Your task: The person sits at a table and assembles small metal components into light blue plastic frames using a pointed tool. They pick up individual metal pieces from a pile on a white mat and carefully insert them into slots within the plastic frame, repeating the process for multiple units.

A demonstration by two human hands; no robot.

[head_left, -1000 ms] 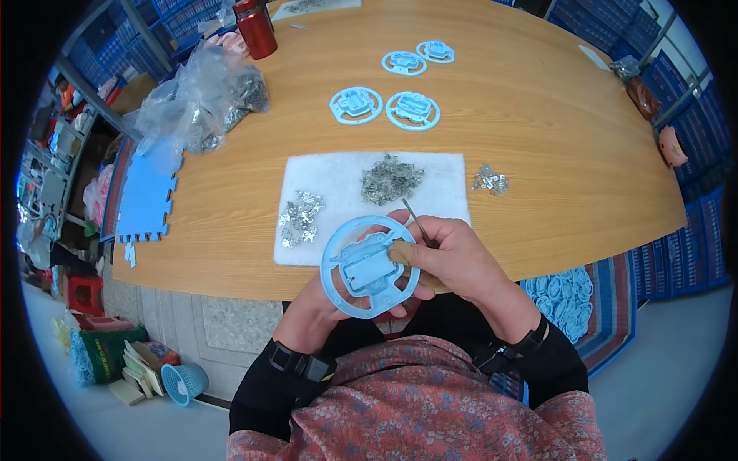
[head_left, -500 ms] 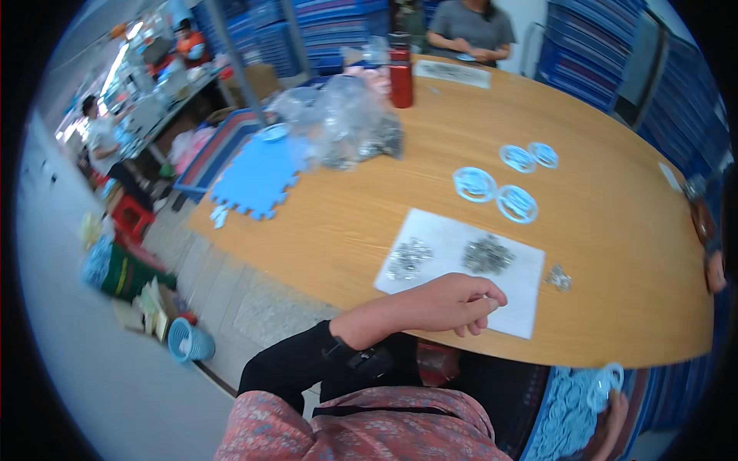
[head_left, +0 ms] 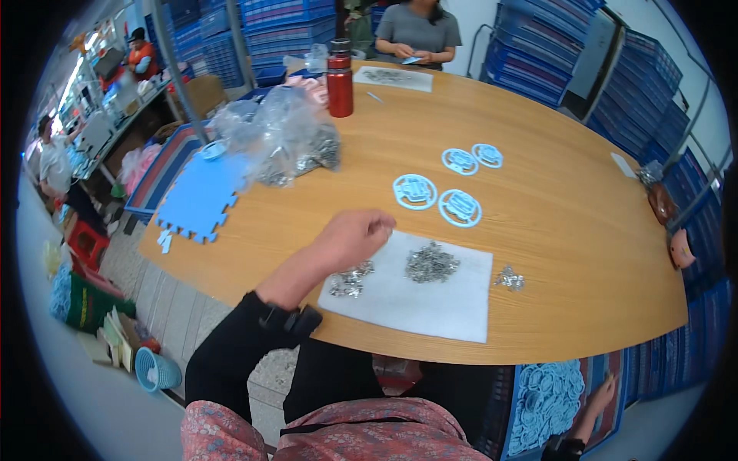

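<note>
Your left hand [head_left: 355, 238], curled, contents untellable, over the white mat's [head_left: 450, 323] corner — metal bits [head_left: 432, 263] piled there apart, presumably for sorting — and your right hand [head_left: 603, 393], grip unclear, beside low-heaped blue rings [head_left: 547, 396].

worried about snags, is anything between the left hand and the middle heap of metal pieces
Nothing visible: only the white pad shows between the left hand and the middle heap of metal pieces.
</note>
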